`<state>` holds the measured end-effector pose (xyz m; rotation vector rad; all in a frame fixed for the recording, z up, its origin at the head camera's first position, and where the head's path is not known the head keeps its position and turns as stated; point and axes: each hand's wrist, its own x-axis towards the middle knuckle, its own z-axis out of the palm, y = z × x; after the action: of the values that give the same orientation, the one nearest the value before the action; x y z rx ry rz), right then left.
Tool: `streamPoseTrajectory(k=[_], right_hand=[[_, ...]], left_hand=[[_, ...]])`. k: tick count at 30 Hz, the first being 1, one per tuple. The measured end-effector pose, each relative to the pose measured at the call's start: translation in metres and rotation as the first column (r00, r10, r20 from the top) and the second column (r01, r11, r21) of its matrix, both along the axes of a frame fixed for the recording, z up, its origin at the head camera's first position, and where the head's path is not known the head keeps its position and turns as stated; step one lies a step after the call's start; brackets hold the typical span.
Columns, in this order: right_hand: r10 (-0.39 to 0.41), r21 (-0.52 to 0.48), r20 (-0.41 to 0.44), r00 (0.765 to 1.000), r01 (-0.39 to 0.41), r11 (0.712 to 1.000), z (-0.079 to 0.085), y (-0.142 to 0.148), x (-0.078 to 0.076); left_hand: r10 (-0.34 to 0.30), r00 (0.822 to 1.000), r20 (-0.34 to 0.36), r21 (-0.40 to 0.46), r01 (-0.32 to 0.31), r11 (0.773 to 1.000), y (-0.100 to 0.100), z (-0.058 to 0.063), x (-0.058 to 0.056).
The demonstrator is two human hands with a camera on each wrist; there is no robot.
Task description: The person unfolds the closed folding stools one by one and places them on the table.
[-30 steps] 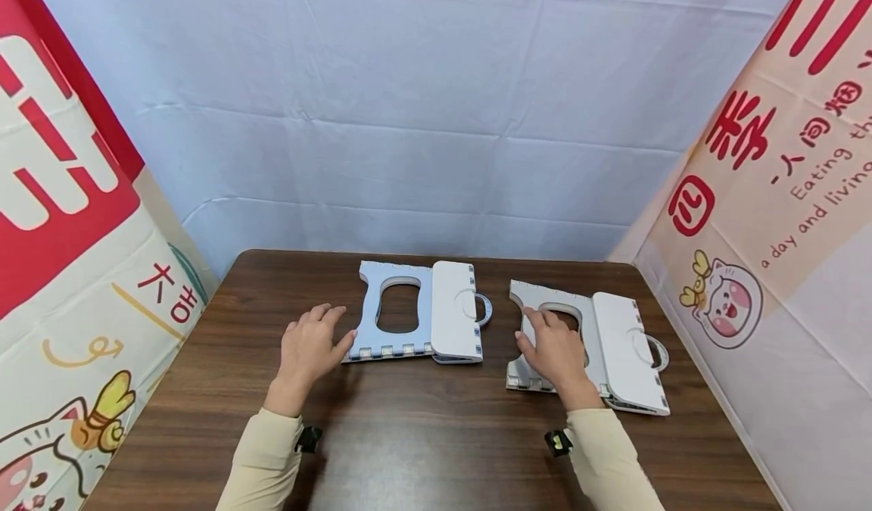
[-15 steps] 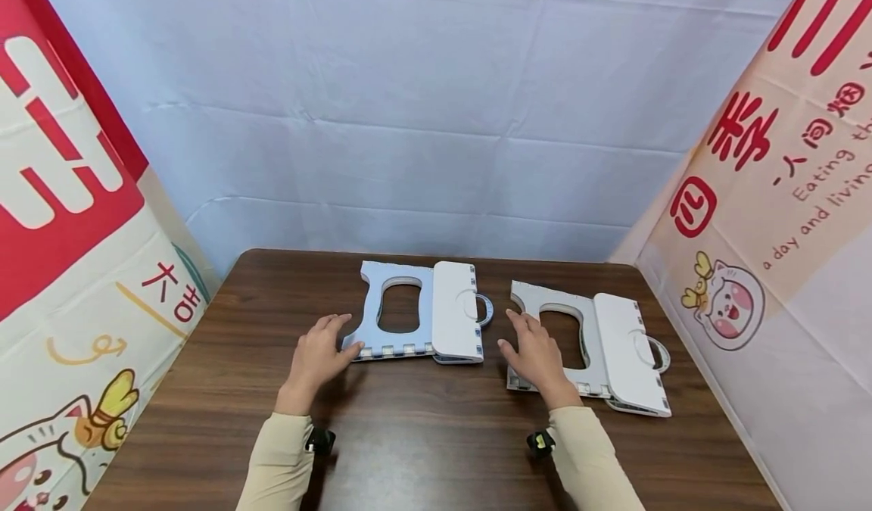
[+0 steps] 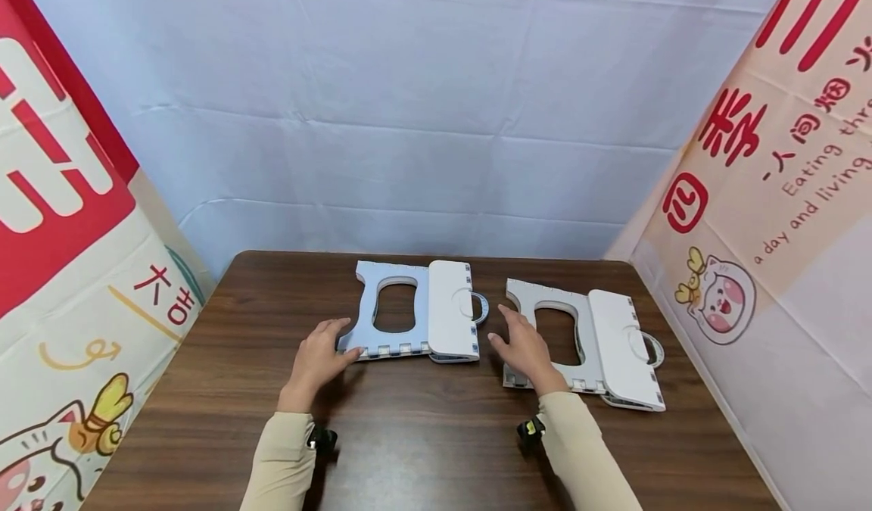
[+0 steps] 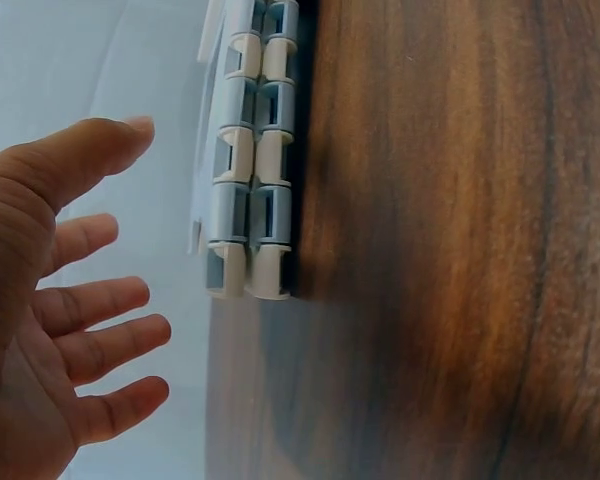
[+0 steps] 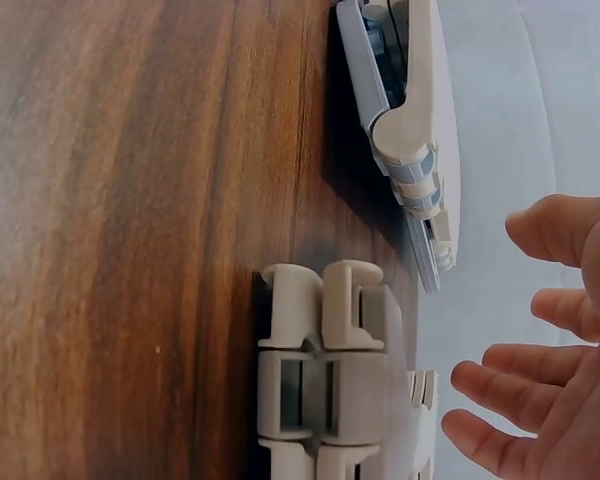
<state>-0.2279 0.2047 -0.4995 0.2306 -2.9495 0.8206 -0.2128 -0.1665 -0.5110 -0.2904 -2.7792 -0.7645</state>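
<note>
Two folded plastic step stools lie flat on the wooden table. The blue-and-white folding stool (image 3: 439, 310) is left of centre, its ring handle pointing right. To its right lies the grey-and-white folding stool (image 3: 616, 344), turned the same way. My left hand (image 3: 319, 361) hovers by the near left corner of the blue stool; in the left wrist view its fingers are spread and apart from the hinged edge (image 4: 252, 150). My right hand (image 3: 526, 348) is over the left edge of the grey stool, fingers loosely extended and holding nothing in the right wrist view.
The brown wooden table (image 3: 422, 443) runs up to a pale cloth backdrop (image 3: 409, 117). Printed cloths hang at the left (image 3: 61, 269) and right (image 3: 770, 193). A small black wrist camera (image 3: 323, 439) sits on the left wrist.
My right hand has moved left from over the grey stool's opening to its left edge. My left hand has shifted slightly right, nearer the blue stool. Both stools stay put.
</note>
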Motion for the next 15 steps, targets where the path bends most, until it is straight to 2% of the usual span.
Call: streamPoseTrajectory(k=[15], right_hand=[[0.032, -0.11, 0.073, 0.997, -0.024, 0.994, -0.01, -0.008, -0.023]], left_hand=[[0.026, 0.993, 0.113, 0.074, -0.035, 0.997, -0.003, -0.006, -0.004]])
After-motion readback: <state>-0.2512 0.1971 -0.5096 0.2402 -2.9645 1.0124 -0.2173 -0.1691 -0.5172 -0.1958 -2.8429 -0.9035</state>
